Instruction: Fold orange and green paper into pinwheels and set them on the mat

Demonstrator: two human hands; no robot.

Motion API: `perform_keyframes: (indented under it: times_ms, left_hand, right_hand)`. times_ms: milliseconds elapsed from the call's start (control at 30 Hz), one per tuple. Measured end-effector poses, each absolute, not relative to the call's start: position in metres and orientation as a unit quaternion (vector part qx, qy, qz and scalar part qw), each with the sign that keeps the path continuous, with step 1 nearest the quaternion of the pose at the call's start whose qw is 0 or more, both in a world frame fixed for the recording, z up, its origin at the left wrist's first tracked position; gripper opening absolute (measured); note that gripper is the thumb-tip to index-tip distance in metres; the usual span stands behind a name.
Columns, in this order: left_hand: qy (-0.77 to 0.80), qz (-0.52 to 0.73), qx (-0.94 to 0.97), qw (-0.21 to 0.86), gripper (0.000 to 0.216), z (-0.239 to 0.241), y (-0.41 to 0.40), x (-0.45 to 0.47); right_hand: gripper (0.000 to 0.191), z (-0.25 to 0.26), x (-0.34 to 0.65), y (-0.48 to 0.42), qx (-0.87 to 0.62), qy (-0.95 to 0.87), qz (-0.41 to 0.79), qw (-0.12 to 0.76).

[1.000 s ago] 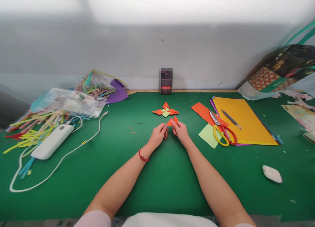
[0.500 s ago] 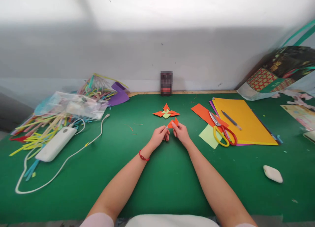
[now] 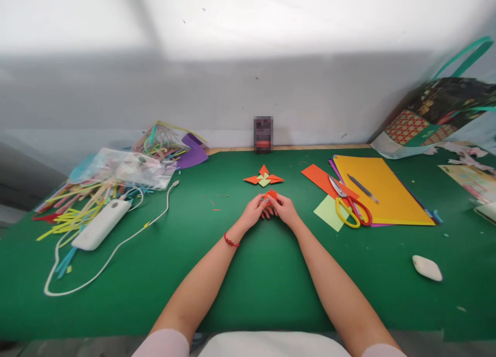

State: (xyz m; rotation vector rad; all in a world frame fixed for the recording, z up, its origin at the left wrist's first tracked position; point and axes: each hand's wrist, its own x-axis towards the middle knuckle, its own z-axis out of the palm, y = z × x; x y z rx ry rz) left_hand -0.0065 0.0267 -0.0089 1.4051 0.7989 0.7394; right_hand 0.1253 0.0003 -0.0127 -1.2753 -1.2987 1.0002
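Between my fingertips is a small folded piece of orange paper point(image 3: 272, 195), pinched from both sides just above the green table. My left hand point(image 3: 254, 211), with a red bracelet at its wrist, grips its left side, thumb on top. On the right side my right hand point(image 3: 284, 208) pinches it the same way, and the fingers of both hands nearly meet below. The fingers partly cover the paper, so its exact fold cannot be seen. Just beyond lies a paper figure point(image 3: 264, 180) with three orange points around a light green centre.
Scissors point(image 3: 352, 208) with red and yellow handles lie right, over an orange strip point(image 3: 323, 180), a light green square point(image 3: 329, 213) and yellow sheets point(image 3: 387, 191) bearing a pen point(image 3: 362, 188). A white case point(image 3: 427, 268) sits nearer. Left are a power bank point(image 3: 101, 225), its cable and paper strips point(image 3: 73, 217).
My hands have come closer together around the orange paper, and its raised point has turned and sits lower between the fingers. The view has shifted slightly.
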Motion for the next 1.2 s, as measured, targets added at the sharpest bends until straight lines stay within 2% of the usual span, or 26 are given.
perform_keyframes:
  times_ms: [300, 467, 700, 1000, 1200]
  left_hand:
    - [0.355, 0.329, 0.602, 0.635, 0.038, -0.012, 0.029, -0.006]
    - [0.358, 0.328, 0.586, 0.649, 0.041, -0.013, 0.031, -0.008]
    - [0.369, 0.329, 0.574, 0.653, 0.044, -0.014, 0.032, -0.01]
    - [0.385, 0.355, 0.602, 0.603, 0.022, -0.011, 0.019, -0.007]
    - [0.397, 0.364, 0.613, 0.578, 0.025, -0.01, 0.016, -0.003]
  right_hand:
    - [0.054, -0.013, 0.123, 0.004, -0.531, -0.519, 0.438, 0.508]
    - [0.059, -0.014, 0.121, 0.007, -0.536, -0.511, 0.458, 0.491]
    - [0.054, -0.016, 0.121, 0.008, -0.548, -0.534, 0.431, 0.478]
    - [0.05, -0.009, 0.125, -0.01, -0.556, -0.558, 0.363, 0.497]
    - [0.049, -0.01, 0.12, -0.015, -0.561, -0.552, 0.336, 0.518]
